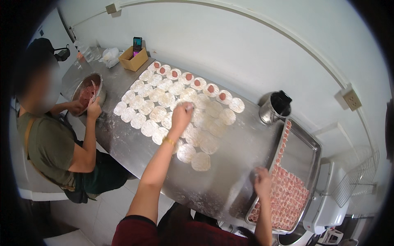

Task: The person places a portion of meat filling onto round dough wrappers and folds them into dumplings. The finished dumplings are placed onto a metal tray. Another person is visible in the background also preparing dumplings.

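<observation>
in the head view, the left hand [182, 117], fingers bunching, is hovering among thin, round, flour-dusted white dough wrappers [200, 161], likely light, soft and easily torn, needing lifting by their edges. the right hand [262, 183] is curling loosely beside a shiny rectangular metal tray [298, 149]. i cannot tell whether either is gripping anything.

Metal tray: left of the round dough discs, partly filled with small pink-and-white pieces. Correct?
Wrong side: the head view shows the metal tray to the right of the round dough discs. It is partly filled with small pink-and-white pieces, as you say.
</observation>
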A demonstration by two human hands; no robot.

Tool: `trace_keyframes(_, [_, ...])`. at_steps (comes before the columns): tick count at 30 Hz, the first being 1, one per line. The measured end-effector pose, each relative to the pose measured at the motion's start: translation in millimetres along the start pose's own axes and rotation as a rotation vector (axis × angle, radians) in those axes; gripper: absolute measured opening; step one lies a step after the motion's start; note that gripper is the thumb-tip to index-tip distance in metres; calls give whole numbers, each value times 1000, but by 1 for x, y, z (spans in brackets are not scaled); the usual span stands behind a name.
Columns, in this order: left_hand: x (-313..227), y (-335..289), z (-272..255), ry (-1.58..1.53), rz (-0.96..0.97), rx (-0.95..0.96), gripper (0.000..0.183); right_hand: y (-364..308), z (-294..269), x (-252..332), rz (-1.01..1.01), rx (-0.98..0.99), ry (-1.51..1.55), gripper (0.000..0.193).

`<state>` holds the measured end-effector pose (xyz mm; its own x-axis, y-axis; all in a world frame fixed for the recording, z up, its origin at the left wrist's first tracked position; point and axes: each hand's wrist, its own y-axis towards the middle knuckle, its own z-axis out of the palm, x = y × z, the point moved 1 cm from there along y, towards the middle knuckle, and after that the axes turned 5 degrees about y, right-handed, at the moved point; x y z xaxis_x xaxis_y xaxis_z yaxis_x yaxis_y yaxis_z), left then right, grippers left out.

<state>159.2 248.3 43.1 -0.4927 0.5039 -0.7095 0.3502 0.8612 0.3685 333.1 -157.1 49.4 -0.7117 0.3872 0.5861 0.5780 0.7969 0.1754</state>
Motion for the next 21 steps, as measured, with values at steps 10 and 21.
trace_keyframes(10, [190, 204, -47, 391, -346, -242, 16, 24, 118, 56, 55, -38, -48, 49])
trace_keyframes(21, [239, 284, -47, 553, -495, -166, 22, 25, 122, 50, 19, -46, -89, 52])
